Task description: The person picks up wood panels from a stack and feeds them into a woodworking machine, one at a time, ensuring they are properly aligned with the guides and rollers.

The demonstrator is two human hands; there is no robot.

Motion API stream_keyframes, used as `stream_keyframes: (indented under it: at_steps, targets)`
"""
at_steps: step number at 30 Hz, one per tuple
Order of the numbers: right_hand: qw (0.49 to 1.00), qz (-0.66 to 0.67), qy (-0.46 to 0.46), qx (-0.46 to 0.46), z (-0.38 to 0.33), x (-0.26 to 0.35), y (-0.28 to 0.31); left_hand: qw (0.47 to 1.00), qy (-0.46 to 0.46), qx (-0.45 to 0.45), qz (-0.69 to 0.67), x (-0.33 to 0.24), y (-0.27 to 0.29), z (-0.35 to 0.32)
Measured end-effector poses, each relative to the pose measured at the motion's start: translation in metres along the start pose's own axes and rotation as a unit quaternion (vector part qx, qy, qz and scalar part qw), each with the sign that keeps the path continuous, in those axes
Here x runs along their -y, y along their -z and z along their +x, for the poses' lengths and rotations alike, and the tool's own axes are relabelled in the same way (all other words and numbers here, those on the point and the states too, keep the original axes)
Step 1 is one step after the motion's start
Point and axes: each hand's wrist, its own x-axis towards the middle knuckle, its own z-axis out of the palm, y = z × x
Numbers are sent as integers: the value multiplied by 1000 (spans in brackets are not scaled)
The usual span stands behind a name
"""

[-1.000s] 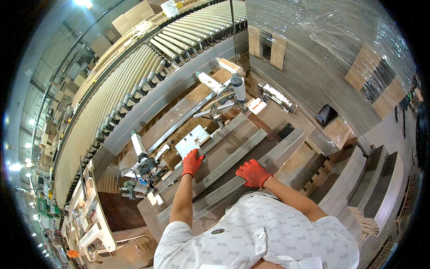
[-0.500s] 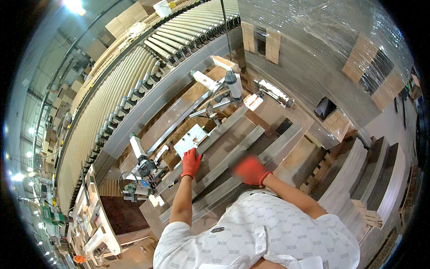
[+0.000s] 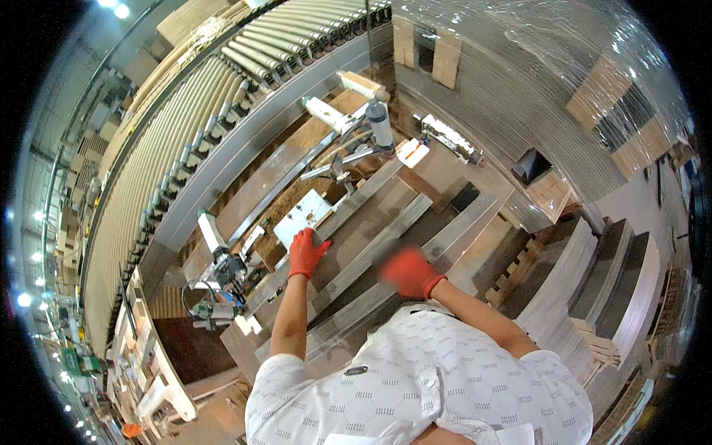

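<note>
— How are the hands placed?

— The left hand [image 3: 305, 254] is laid by the edge of the white plate [image 3: 302, 217], at the far strip [image 3: 362, 197]. Its thumb is held apart from the fingers, and nothing is seen gripped. The right hand [image 3: 410, 273] is placed over the near strip [image 3: 463, 222]. Its front is blurred, so whether anything is held there cannot be told.

— And the strips, where are they?

— All three are laid slantwise on the table [image 3: 242, 353], the middle strip [image 3: 410, 213] between the other two. A dark block [image 3: 466, 196] is set between the upper ends of the middle and near ones.

— What could go wrong from here?

— The far strip could be skewed against the plate if it were pushed at one end only. The left fingers could be pinched if a strip were driven toward the plate. The near strip could be knocked out of line if weight were leaned unevenly through the right hand.

— And the motor [image 3: 380, 122]?

— Whether it is powered cannot be told. If a moving part were started, a loose glove fold could be caught, should a hand be brought too near.
</note>
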Motion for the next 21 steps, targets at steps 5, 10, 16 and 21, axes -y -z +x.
stream_keyframes:
  at_steps: [5, 10, 16, 21]
  targets:
    - [1000, 4, 9, 13, 4, 2, 3, 1000, 16, 17, 20, 7, -6, -3]
    - [1000, 5, 20, -21, -1, 0, 15, 1000, -20, 19, -10, 5, -4, 7]
    - [999, 47, 27, 6, 13, -1, 0, 997, 44, 58, -21, 3, 14, -7]
    - [999, 25, 18, -43, 4, 2, -12, 997, 19, 72, -31, 5, 3, 13]
